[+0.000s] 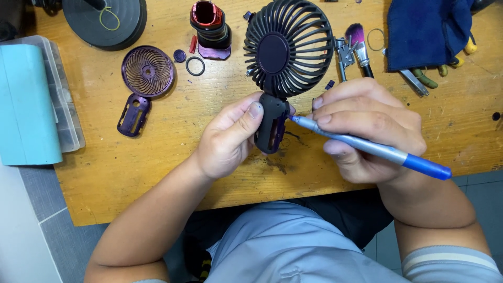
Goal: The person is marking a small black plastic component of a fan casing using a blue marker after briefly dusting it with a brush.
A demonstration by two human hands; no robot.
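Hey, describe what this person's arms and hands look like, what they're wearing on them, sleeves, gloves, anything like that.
Both hands are bare, with no gloves, rings or watch in view. The left hand and its forearm are uncovered up to the elbow at the frame's lower edge. The right hand has a bare forearm too, ending in a short light grey-blue sleeve with a paler band at the cuff. Fingernails are short and unpainted.

A single head-worn camera looks steeply down from above the seated person, close over their own lap and forearms. It faces forward across a wooden table [157, 173], whose near edge crosses the lower middle of the frame. The left hand [228, 139] and right hand [367, 128] sit near centre. Grey floor tiles [42, 209] show at lower left.
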